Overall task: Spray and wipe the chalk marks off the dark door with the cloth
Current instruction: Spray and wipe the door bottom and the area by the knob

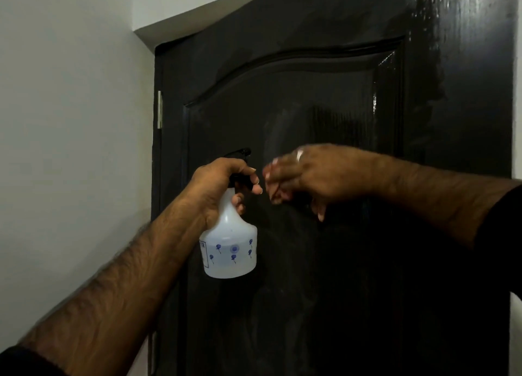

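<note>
Spray bottle (230, 245) gripped by left hand (223, 186); right hand (305, 177) blurred, seemingly curled.

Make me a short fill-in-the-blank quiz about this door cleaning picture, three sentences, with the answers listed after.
1. The left hand grips a spray bottle by its ____.
2. The bottle's translucent body carries small printed marks in the colour ____.
3. The metal hinge sits on the ____ edge of the dark door in the picture.

Answers: neck; blue; left

Spray bottle (229, 245) in left hand (223, 186), before door (324, 98)
</note>
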Motion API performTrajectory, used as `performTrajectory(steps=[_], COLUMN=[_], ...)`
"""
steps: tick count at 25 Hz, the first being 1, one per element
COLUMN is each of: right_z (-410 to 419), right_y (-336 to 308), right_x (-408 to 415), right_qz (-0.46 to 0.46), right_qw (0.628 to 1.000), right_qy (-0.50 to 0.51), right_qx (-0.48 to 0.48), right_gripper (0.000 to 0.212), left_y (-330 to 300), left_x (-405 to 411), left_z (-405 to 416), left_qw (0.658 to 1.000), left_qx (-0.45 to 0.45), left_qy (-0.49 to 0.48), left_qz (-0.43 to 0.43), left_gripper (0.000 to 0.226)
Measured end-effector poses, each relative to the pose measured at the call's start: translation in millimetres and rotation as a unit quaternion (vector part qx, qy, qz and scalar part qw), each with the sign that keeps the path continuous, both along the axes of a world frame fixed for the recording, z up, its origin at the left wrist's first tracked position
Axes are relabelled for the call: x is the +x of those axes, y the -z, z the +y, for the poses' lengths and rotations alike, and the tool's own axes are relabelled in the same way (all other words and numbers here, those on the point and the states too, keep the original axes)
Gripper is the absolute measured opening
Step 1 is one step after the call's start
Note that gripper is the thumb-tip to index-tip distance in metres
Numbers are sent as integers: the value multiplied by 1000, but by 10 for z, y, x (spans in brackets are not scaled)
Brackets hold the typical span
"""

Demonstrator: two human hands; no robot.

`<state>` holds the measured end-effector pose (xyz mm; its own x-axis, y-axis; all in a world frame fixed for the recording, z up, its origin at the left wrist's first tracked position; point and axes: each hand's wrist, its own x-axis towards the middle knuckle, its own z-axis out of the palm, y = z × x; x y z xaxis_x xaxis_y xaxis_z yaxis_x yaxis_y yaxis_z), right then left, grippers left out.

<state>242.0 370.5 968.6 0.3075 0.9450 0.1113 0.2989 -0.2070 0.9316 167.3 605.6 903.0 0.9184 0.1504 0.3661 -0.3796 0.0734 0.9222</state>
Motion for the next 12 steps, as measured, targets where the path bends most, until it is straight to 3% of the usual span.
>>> performTrajectory(steps=[2, 3, 4, 6, 7, 8, 10, 11, 12], right_z=[-35, 2, 103, 364, 423, 407, 335, 279, 268], right_y=[-465, -539, -514, -134, -32, -111, -562, -751, -792], right_x=[14, 22, 39, 192, 195, 198, 179, 168, 193], right_qz=[-90, -119, -113, -2, 37, 48, -28, -70, -95], right_qw=[969, 948, 955, 999, 998, 997, 993, 973, 958], right_qy=[-22, -27, -29, -3, 27, 10, -63, -62, -49], right_qx=[229, 296, 271, 48, -42, -58, 97, 210, 265], right_gripper=[84, 86, 84, 74, 71, 71, 79, 80, 78], left_y=[-35, -43, -43, -25, -18, -13, -14, -15, -14], left_x=[29, 45, 65, 89, 103, 113, 146, 169, 189], left_z=[89, 129, 173, 250, 282, 309, 356, 376, 390], left_qw=[1000, 1000, 1000, 1000, 1000, 1000, 1000, 1000, 1000], left_qx=[10, 8, 3, -4, -5, -3, 2, 1, -2], left_qy=[-1, -4, -7, -12, -13, -12, -10, -6, -1], left_qz=[4, 3, 2, 4, 6, 7, 8, 8, 9], left_gripper=[17, 17, 17, 18, 18, 18, 19, 19, 20])
